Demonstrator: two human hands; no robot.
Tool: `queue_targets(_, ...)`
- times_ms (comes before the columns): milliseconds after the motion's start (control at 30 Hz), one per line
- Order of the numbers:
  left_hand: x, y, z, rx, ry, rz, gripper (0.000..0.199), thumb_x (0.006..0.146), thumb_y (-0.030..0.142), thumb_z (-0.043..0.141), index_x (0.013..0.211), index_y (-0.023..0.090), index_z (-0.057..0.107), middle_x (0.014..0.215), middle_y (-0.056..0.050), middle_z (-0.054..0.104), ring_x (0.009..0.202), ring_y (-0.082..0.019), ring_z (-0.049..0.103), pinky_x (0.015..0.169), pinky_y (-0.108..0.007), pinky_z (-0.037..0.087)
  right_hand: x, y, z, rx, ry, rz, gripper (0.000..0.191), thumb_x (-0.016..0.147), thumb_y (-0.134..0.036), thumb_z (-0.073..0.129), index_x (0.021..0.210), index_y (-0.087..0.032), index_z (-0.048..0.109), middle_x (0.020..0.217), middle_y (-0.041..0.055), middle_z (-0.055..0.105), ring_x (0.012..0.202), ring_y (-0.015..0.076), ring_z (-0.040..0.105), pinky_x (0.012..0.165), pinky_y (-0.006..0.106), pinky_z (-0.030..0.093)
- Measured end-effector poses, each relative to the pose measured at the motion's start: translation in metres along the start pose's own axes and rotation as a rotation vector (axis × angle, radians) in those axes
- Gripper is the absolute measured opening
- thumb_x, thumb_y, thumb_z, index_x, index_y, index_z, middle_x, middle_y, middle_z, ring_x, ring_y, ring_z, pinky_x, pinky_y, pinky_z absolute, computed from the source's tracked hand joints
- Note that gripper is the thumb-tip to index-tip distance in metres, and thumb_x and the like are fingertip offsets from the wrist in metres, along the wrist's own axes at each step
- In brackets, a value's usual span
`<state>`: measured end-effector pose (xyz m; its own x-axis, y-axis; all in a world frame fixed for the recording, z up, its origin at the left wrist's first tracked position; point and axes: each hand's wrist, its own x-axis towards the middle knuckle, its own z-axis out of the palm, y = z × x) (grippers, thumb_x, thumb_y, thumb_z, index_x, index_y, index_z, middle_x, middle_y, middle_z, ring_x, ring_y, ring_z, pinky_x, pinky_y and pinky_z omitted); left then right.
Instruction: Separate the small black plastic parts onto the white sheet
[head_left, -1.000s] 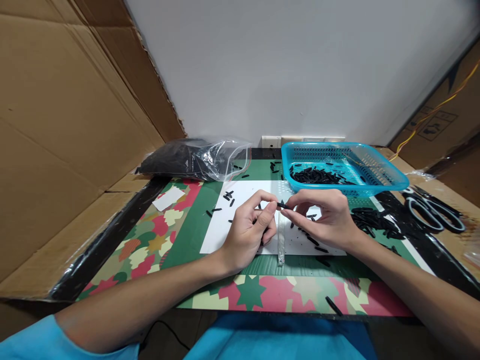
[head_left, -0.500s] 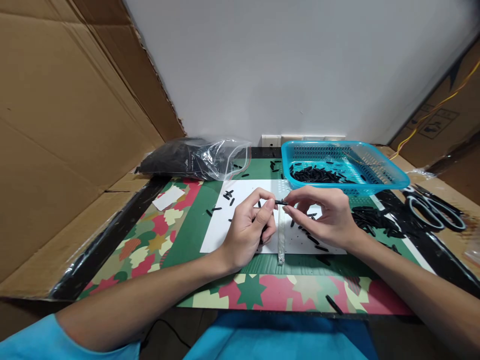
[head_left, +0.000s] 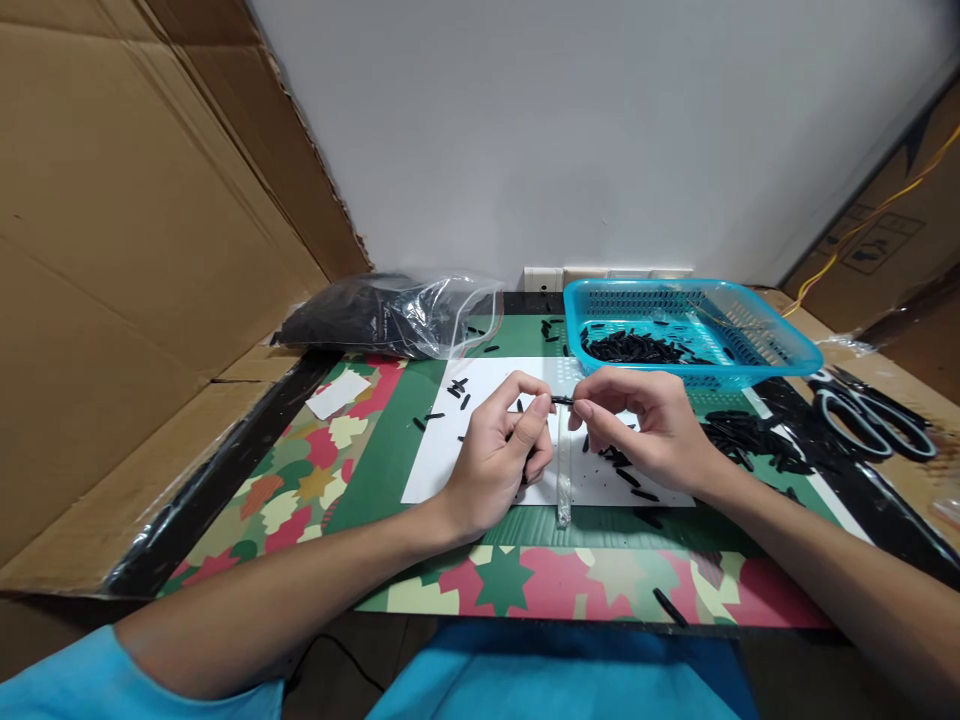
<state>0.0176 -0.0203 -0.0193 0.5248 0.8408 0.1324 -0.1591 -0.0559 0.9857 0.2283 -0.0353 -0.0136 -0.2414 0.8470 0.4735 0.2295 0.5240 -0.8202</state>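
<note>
Between my two hands, a small black piece (head_left: 562, 400) is held level above the white sheet (head_left: 433, 470). The thumb and forefinger of my left hand (head_left: 504, 445) pinch its left end, with the other fingers curled over something dark. My right hand (head_left: 641, 425) pinches the right end with thumb and fingertips. Beneath the hands a narrow clear strip (head_left: 564, 490) lies across the sheet's front edge. Loose black pieces (head_left: 628, 478) are scattered on the sheet, and a dark pile (head_left: 750, 440) lies to the right of my right hand.
A blue basket (head_left: 780, 362) with black pieces stands at the back right. Scissors (head_left: 862, 420) lie on the right. At the back left rests a clear bag (head_left: 375, 318) of dark material. Cardboard (head_left: 135, 220) walls the left side.
My right thumb and fingertips have shifted slightly on the piece's right end, and more of the piece shows between the hands. My left hand looks nearly unchanged.
</note>
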Motion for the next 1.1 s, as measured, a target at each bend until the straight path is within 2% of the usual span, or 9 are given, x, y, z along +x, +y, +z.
queue_targets(200, 0.0001, 0.0005, -0.0007, 0.016, -0.006, 0.02, 0.025, 0.108, 0.05, 0.061, 0.107, 0.027, 0.051, 0.052, 0.013, 0.048, 0.039, -0.005, 0.033, 0.04, -0.012, 0.029, 0.0043, -0.0013, -0.002, 0.159, -0.041, 0.072, 0.031, 0.102, -0.044, 0.076, 0.087, -0.017, 0.075, 0.072, 0.0005, 0.07, 0.052, 0.0106, 0.065, 0.05, 0.022, 0.051)
queue_targets(400, -0.0005, 0.0032, 0.001, 0.029, -0.015, 0.007, 0.027, 0.107, 0.051, 0.063, 0.107, 0.026, 0.053, 0.053, 0.012, 0.048, 0.039, -0.005, 0.033, 0.041, -0.013, 0.029, 0.0044, 0.0013, -0.0002, 0.301, -0.018, 0.14, 0.035, 0.088, -0.048, 0.09, 0.082, -0.016, 0.078, 0.069, 0.0023, 0.074, 0.047, 0.0121, 0.064, 0.048, 0.025, 0.054)
queue_targets(633, 0.0009, 0.0018, 0.0013, -0.019, -0.014, -0.014, 0.028, 0.107, 0.053, 0.062, 0.107, 0.027, 0.051, 0.052, 0.013, 0.048, 0.037, -0.006, 0.033, 0.037, -0.012, 0.028, 0.0025, 0.0041, -0.0017, 0.353, -0.064, 0.161, 0.035, 0.094, -0.048, 0.085, 0.081, -0.016, 0.081, 0.061, 0.0032, 0.072, 0.045, 0.0143, 0.065, 0.046, 0.026, 0.055)
queue_targets(800, 0.0029, 0.0029, 0.0017, -0.031, 0.006, 0.001, 0.029, 0.107, 0.054, 0.062, 0.105, 0.027, 0.051, 0.05, 0.013, 0.048, 0.036, -0.006, 0.036, 0.038, -0.012, 0.031, 0.0045, 0.0006, -0.0005, 0.421, -0.059, 0.17, 0.028, 0.093, -0.041, 0.088, 0.083, -0.015, 0.083, 0.063, 0.002, 0.073, 0.045, 0.0121, 0.065, 0.046, 0.023, 0.054)
queue_targets(1100, 0.0012, 0.0004, 0.0006, -0.036, -0.015, -0.001, 0.027, 0.107, 0.052, 0.062, 0.106, 0.027, 0.051, 0.051, 0.013, 0.047, 0.036, -0.006, 0.035, 0.037, -0.011, 0.03, 0.0064, 0.0016, -0.0002, 0.499, -0.077, 0.183, 0.029, 0.096, -0.042, 0.085, 0.085, -0.015, 0.08, 0.07, 0.0028, 0.076, 0.047, 0.0117, 0.066, 0.048, 0.024, 0.056)
